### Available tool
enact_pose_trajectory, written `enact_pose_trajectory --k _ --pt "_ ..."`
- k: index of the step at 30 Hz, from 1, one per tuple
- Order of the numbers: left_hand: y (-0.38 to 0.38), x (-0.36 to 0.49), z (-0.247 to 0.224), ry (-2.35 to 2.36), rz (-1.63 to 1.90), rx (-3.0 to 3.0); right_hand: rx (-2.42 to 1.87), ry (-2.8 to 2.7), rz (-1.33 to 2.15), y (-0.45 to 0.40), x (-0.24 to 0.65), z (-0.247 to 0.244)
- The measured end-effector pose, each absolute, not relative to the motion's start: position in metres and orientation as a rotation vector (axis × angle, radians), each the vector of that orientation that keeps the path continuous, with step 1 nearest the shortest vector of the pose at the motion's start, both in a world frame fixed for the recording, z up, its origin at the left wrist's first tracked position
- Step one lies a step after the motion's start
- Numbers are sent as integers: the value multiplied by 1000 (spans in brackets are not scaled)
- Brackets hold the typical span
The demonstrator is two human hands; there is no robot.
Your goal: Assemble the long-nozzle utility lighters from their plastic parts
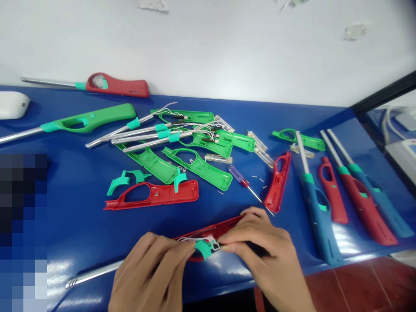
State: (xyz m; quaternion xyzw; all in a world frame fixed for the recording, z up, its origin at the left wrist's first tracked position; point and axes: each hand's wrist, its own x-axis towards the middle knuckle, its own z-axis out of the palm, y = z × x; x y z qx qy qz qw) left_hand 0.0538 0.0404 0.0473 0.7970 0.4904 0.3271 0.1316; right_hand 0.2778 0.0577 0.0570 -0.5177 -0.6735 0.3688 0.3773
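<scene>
Bright light, glare on blue table (81,234), pixelated lower left

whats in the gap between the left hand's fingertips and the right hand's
In the head view, a curved teal piece and looped white wire lie between the left hand and right hand, at the red casing.

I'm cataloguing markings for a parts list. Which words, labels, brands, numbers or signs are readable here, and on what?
None can be read anywhere in this view.
Red handle shell between the hands: no legible lettering; partly covered.
Front blue lighter at right: none legible.
Screwdriver, clear fuel tanks: any marking too small or blurred.
</scene>
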Motion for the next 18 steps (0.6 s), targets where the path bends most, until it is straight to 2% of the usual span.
enact_pose_trajectory --k 18 --pt "39 54 46 1444 891 2266 -1293 -1731 935 57 279 60"
